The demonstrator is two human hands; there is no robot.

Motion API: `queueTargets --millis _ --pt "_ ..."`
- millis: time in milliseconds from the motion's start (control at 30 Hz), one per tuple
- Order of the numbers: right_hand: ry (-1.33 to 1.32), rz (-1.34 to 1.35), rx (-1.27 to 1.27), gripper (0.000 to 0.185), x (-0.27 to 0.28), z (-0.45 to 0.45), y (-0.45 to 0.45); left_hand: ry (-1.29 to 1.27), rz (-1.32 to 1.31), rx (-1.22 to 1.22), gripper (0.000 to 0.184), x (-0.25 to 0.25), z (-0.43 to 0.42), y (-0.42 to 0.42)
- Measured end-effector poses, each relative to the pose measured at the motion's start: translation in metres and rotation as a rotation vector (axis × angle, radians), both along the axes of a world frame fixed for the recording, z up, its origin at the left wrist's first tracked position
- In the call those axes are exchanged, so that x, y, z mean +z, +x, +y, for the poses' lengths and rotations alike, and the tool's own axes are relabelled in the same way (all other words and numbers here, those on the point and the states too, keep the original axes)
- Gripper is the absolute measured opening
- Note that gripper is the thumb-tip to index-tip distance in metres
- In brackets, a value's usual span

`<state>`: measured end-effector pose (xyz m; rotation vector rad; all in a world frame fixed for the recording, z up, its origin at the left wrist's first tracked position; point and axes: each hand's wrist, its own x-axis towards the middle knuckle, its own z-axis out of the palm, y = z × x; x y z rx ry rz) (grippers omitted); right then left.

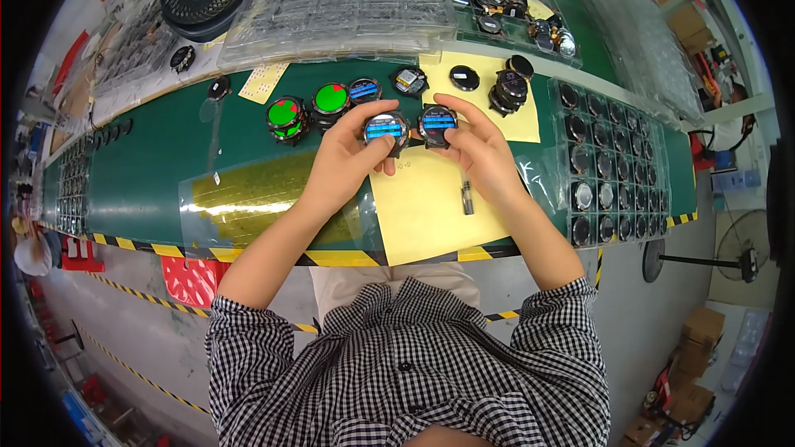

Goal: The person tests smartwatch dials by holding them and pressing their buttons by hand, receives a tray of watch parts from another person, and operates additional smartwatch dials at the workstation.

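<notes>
Probably for easy reading, left hand (341,151) clamps one watch (385,127) and right hand (487,151) a second watch (436,122), both face-up

Trays (590,177) of watch units (582,194) and a hazard-striped green bench (141,165) show a workshop.

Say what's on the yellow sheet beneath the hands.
On the yellow sheet: a small dark cylinder and faint marks. The right hand covers part of the sheet; anything there is hidden.
</notes>
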<state>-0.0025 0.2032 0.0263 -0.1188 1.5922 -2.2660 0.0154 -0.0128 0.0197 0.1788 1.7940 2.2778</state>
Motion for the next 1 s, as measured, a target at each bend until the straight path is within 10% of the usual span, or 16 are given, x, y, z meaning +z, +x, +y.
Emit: queueTargets --millis 367,500,600,1000 --pt "0.231 0.363 -0.075 0.061 -0.012 -0.008 0.006 -0.572 0.423 0.095 0.062 -0.002 0.005 0.003" --pt "0.148 0.219 0.005 0.046 -0.006 0.001 0.000 -0.017 -0.002 -0.013 0.050 0.001 0.003 -0.002" --pt "-0.241 -0.419 0.162 0.035 -0.009 0.018 -0.017 0.523 -0.463 -0.282 0.046 -0.010 -0.018 -0.015" --pt "0.024 0.006 0.034 0.040 -0.006 0.004 -0.004 -0.181 0.177 0.017 0.045 -0.007 0.000 -0.003"
